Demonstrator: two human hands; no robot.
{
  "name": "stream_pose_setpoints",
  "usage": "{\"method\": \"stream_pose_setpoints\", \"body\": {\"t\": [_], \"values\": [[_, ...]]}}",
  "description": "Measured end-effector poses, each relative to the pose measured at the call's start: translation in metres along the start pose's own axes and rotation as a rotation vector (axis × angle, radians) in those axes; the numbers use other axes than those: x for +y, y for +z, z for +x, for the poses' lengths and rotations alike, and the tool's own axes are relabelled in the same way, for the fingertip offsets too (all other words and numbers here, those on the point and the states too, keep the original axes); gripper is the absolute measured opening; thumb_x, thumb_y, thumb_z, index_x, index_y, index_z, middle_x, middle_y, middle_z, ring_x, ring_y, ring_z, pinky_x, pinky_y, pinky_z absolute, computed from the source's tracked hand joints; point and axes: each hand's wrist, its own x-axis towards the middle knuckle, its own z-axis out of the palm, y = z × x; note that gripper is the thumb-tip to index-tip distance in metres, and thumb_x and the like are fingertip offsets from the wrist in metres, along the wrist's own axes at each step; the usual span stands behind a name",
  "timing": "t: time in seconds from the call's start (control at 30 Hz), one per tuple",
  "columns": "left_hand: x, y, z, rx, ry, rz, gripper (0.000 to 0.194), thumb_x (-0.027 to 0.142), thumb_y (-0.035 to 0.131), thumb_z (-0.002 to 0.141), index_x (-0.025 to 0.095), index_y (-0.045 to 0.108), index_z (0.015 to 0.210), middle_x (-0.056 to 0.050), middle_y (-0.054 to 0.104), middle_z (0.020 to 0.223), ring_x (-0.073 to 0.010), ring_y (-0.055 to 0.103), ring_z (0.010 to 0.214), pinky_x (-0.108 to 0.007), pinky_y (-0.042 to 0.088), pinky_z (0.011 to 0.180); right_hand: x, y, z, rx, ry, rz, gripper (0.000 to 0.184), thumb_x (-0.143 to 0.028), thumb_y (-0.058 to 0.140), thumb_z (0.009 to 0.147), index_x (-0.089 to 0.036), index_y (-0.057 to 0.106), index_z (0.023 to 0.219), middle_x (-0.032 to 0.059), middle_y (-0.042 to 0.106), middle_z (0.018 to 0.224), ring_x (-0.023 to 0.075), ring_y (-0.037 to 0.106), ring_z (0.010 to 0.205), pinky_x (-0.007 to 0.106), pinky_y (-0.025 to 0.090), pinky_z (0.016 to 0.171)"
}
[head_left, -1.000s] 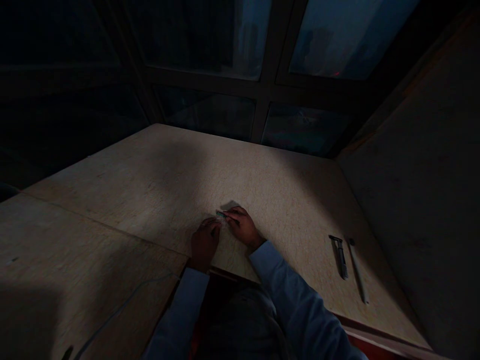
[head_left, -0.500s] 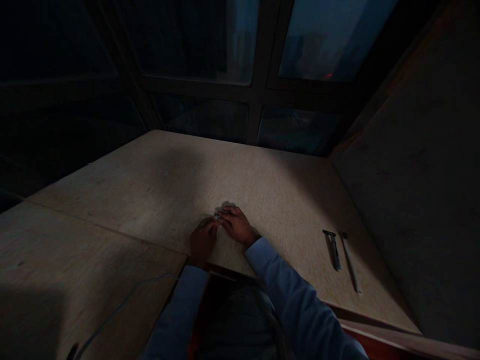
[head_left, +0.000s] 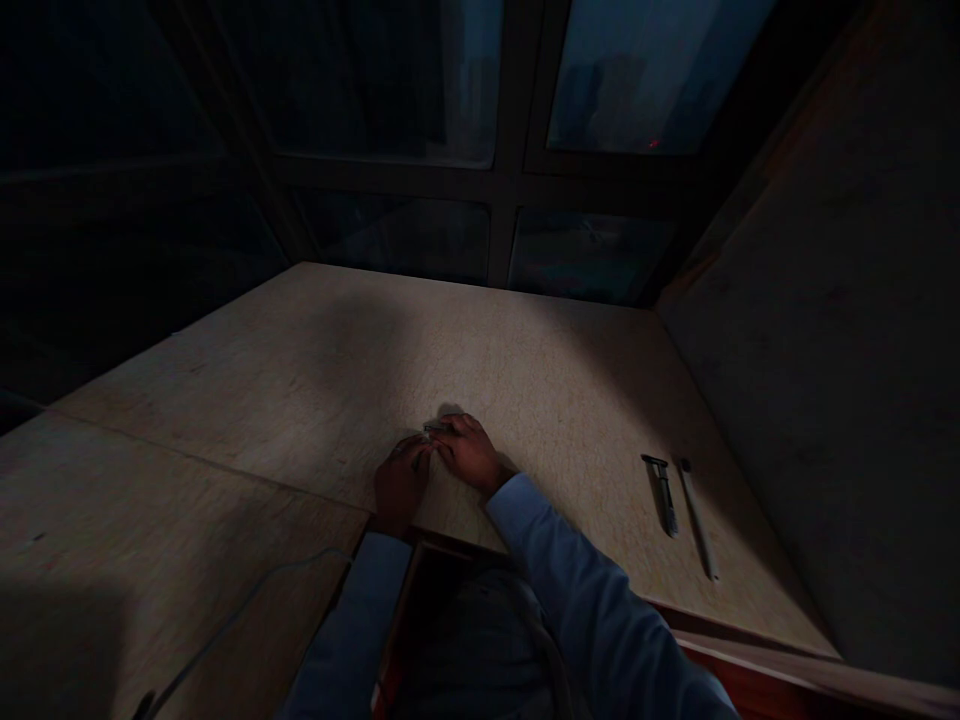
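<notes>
My left hand (head_left: 401, 482) and my right hand (head_left: 469, 452) meet low over the tabletop, fingertips almost touching. Between them is a small shiny piece (head_left: 429, 433), too dark and small to name. The right fingers are bent over it from above and hide part of it. From the near side, the left thumb and fingers pinch at the same piece. Both wrists come out of blue sleeves.
A dark razor with a T-shaped head (head_left: 664, 496) lies on the pale tabletop (head_left: 495, 350) at the right. Beside it is a slim toothbrush-like stick (head_left: 700, 522). A thin cable (head_left: 247, 598) runs across the lower left. Dark windows (head_left: 397, 90) and a wall (head_left: 840, 350) border the table.
The view has shifted slightly. Both hands stay together around the small piece, with only slight finger movement. The razor and the stick lie as before.
</notes>
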Motion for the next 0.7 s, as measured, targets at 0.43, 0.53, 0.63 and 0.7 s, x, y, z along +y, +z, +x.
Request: {"method": "stream_pose_setpoints", "body": {"t": [0.43,0.53,0.63,0.7], "values": [[0.000,-0.001,0.000,-0.025,-0.004,0.031,0.025,0.029,0.049,0.093,0.021,0.073,0.094,-0.006,0.072,0.110,-0.0191,0.070,0.094,-0.030,0.055,0.083,-0.007,-0.007,0.016,-0.083,-0.043,-0.054,0.023,-0.017,0.055,0.095,-0.022,0.071,0.111,0.0077,0.070,0.109,0.0245,0.055,0.107,0.040,0.040,0.094],[0.002,-0.004,0.000,-0.047,-0.004,0.028,0.025,0.029,0.048,0.093,0.022,0.072,0.095,-0.005,0.072,0.113,-0.0189,0.070,0.093,-0.030,0.055,0.082,-0.002,-0.003,0.020,-0.059,-0.017,-0.015,0.026,-0.017,0.055,0.095,-0.023,0.070,0.116,0.0074,0.070,0.111,0.0231,0.055,0.106,0.039,0.040,0.095],[0.004,-0.006,-0.001,-0.062,-0.004,0.034,0.025,0.029,0.048,0.093,0.022,0.072,0.096,-0.005,0.071,0.114,-0.0197,0.070,0.094,-0.030,0.055,0.082,0.003,-0.001,0.024,-0.058,0.006,0.024,0.022,-0.022,0.057,0.096,-0.022,0.073,0.111,0.0074,0.070,0.107,0.0217,0.057,0.102,0.037,0.041,0.096],[0.004,-0.006,-0.001,-0.064,-0.013,0.044,0.025,0.029,0.049,0.093,0.022,0.072,0.096,-0.005,0.071,0.114,-0.0204,0.070,0.094,-0.031,0.055,0.081,0.005,-0.001,0.026,-0.068,0.005,0.042,0.020,-0.024,0.058,0.095,-0.021,0.075,0.106,0.0071,0.071,0.104,0.0211,0.058,0.100,0.036,0.041,0.096]]}}
